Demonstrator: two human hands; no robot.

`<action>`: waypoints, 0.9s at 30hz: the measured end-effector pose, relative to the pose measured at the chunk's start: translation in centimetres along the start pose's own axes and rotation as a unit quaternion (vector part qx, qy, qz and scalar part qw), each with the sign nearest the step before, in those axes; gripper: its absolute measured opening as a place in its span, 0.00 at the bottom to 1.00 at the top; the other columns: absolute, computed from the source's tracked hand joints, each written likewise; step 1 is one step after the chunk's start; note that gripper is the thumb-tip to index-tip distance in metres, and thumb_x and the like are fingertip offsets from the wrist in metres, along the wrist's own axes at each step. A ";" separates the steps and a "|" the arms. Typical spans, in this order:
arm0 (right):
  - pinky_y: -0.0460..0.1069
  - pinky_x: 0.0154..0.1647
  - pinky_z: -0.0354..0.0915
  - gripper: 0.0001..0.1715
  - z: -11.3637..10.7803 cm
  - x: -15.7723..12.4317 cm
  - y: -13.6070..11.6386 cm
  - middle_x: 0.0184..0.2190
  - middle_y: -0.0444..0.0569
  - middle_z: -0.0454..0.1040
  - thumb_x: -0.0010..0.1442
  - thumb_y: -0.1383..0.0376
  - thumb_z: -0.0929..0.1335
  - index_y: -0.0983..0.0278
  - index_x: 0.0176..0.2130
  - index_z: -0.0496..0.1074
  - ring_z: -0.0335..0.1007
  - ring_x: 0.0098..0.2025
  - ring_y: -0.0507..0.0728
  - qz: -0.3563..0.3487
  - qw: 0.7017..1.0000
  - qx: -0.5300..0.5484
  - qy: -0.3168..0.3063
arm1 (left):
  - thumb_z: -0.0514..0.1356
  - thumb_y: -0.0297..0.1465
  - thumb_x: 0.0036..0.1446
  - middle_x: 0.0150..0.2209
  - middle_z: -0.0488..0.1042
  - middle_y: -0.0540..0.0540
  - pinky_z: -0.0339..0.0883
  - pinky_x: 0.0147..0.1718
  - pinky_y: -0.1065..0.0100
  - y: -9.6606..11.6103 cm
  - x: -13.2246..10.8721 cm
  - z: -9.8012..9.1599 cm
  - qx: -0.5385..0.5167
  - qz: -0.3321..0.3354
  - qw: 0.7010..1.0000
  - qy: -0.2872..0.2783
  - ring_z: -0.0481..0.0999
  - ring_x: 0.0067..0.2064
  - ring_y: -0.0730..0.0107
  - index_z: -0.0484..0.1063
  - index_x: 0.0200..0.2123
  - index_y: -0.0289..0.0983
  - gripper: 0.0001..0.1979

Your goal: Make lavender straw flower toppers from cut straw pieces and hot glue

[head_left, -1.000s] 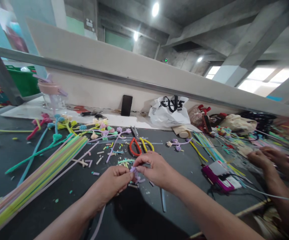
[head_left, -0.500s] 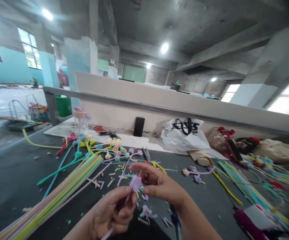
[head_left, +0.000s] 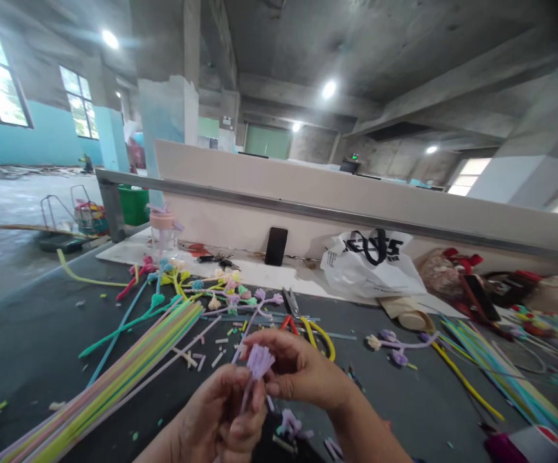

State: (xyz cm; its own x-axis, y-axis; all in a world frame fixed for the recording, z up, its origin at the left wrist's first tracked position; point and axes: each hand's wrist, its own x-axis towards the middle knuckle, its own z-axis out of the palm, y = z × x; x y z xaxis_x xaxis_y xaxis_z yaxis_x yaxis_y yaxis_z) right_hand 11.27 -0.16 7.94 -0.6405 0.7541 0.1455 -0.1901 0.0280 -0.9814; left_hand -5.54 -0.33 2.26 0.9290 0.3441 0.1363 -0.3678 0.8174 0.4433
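A lilac pipe-cleaner flower (head_left: 260,361), its fuzzy strips fanned out at the top of a stem, stands upright between my hands. My left hand (head_left: 228,411) is closed round its stem, thumb and index finger pinching just below the head. My right hand (head_left: 308,373) curls about the flower head from the right, fingertips behind it and thumb at its lower edge. Loose lilac pipe-cleaner pieces (head_left: 292,424) lie on the dark table (head_left: 163,379) below my right hand. Pliers with red and yellow handles (head_left: 318,335) lie just beyond it.
A bundle of coloured pipe cleaners (head_left: 134,376) runs across the left side. Finished pipe-cleaner flowers (head_left: 231,289) lie behind it. A phone (head_left: 276,246) leans on the partition (head_left: 308,222), beside a white bag (head_left: 370,267). More pipe cleaners (head_left: 495,366) lie at right.
My right hand's fingers have closed in on the flower head, which now looks more upright and fanned. My view has turned slightly left. The left hand keeps its hold on the stem.
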 end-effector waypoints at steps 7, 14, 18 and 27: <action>0.44 0.36 0.62 0.25 0.0 -0.1 2.1 0.36 0.46 0.70 0.43 0.64 0.75 0.62 0.43 0.74 0.65 0.34 0.50 0.020 0.995 0.039 0.084 | 0.54 0.27 0.48 0.24 0.66 0.48 0.38 0.10 0.81 0.7 -0.1 1.2 -0.020 0.010 0.996 0.088 0.48 0.14 0.89 0.71 0.27 0.27 0.09; 0.47 0.36 0.65 0.11 0.4 -0.3 2.7 0.40 0.50 0.69 0.43 0.62 0.75 0.64 0.29 0.79 0.67 0.35 0.53 -0.018 0.987 0.063 0.146 | 0.60 0.23 0.51 0.26 0.65 0.48 0.44 0.16 0.80 0.1 0.4 2.1 0.059 0.106 0.979 0.166 0.53 0.19 0.88 0.71 0.28 0.28 0.03; 0.46 0.34 0.64 0.08 0.5 -0.3 2.8 0.38 0.49 0.70 0.43 0.63 0.76 0.64 0.27 0.79 0.66 0.32 0.51 -0.024 0.985 0.063 0.158 | 0.65 0.26 0.47 0.25 0.67 0.48 0.50 0.16 0.78 -0.7 0.8 1.8 0.073 0.137 0.968 0.195 0.57 0.19 0.84 0.72 0.27 0.29 0.06; 0.43 0.25 0.61 0.12 -0.6 -0.7 2.5 0.25 0.47 0.75 0.42 0.63 0.76 0.68 0.25 0.75 0.68 0.24 0.49 -0.001 0.973 0.071 0.221 | 0.66 0.33 0.45 0.30 0.71 0.47 0.64 0.35 0.68 0.1 1.1 1.8 0.266 0.152 0.912 0.274 0.69 0.31 0.72 0.73 0.34 0.33 0.13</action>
State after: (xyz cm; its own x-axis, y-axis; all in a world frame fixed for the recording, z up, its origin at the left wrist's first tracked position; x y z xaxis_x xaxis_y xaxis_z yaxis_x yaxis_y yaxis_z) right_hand 11.72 -0.24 5.27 -0.2638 0.9633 0.0489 -0.3130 -0.0376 -0.9490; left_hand -4.46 -0.74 4.04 0.5731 0.8162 -0.0737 -0.3983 0.3560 0.8454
